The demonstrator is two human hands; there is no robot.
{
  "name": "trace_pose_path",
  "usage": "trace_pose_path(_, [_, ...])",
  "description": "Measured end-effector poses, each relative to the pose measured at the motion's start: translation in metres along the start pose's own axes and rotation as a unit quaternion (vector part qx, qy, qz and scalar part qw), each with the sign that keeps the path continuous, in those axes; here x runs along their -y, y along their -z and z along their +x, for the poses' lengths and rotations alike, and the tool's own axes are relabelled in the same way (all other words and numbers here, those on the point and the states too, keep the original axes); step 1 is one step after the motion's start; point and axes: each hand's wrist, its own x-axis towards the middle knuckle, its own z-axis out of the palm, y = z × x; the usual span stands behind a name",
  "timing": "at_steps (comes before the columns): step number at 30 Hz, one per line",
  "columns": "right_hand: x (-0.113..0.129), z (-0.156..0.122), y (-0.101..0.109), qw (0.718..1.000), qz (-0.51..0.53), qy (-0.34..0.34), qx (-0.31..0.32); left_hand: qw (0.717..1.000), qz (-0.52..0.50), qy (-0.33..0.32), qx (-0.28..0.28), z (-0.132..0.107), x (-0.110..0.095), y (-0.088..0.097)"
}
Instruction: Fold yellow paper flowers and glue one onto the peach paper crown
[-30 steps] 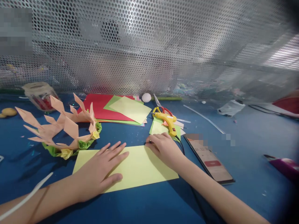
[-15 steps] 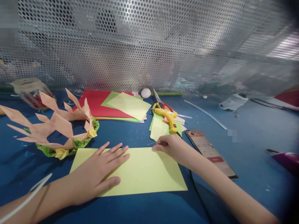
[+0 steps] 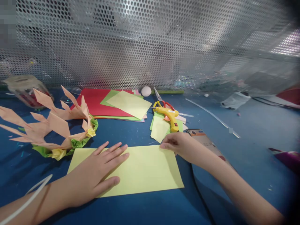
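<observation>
A light yellow sheet of paper (image 3: 145, 170) lies flat on the blue table (image 3: 145, 209) in front of me. My left hand (image 3: 98, 173) rests flat on its left half, fingers spread and stretched out. My right hand (image 3: 179, 145) is at the sheet's far right corner with fingers curled together in a pinch on the paper's edge. Just beyond that hand lie a yellow glue gun (image 3: 169, 116) and a phone (image 3: 206, 142), partly hidden by my wrist.
An orange and green folded-paper wreath (image 3: 50, 126) sits at left, a jar (image 3: 23, 90) behind it. A stack of red, green and yellow sheets (image 3: 112, 104), scissors (image 3: 161, 101) and a white ball (image 3: 146, 91) lie near the perforated metal wall (image 3: 150, 43). A purple object (image 3: 287, 157) is at right.
My right hand has slid from the sheet's far edge to its far right corner and closed into a pinch. The view has shifted slightly; my left hand stays flat on the paper.
</observation>
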Motion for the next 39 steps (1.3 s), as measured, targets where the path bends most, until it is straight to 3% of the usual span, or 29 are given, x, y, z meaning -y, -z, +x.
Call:
trace_pose_path(7, [-0.004, 0.003, -0.003, 1.000, 0.011, -0.015, 0.019, 1.000, 0.019, -0.008, 0.019, 0.001, 0.002, 0.002])
trace_pose_path(12, [-0.005, 0.005, -0.009, 1.000, -0.007, -0.007, -0.015, 0.999, 0.024, -0.022, 0.000, -0.001, 0.002, 0.001])
trace_pose_path(15, [-0.006, 0.003, -0.011, 0.996, -0.028, 0.044, -0.069, 0.999, 0.024, -0.022, -0.015, -0.002, 0.002, -0.002])
trace_pose_path(17, [-0.003, 0.002, -0.015, 0.986, -0.041, 0.114, -0.118, 0.999, 0.024, -0.019, -0.019, -0.003, 0.002, -0.004])
trace_pose_path(21, [0.014, 0.002, -0.036, 0.940, -0.064, 0.288, -0.173, 1.000, 0.021, -0.017, -0.016, -0.002, 0.002, -0.005])
trace_pose_path(24, [0.029, 0.004, -0.055, 0.909, -0.099, 0.363, -0.180, 1.000, 0.018, -0.014, -0.012, -0.001, 0.000, -0.002])
trace_pose_path(28, [0.038, 0.007, -0.065, 0.885, -0.147, 0.400, -0.189, 1.000, 0.019, -0.014, -0.014, 0.001, -0.003, 0.002])
trace_pose_path(39, [0.041, 0.009, -0.057, 0.853, -0.235, 0.427, -0.188, 0.996, 0.049, 0.016, -0.076, 0.002, -0.003, -0.003])
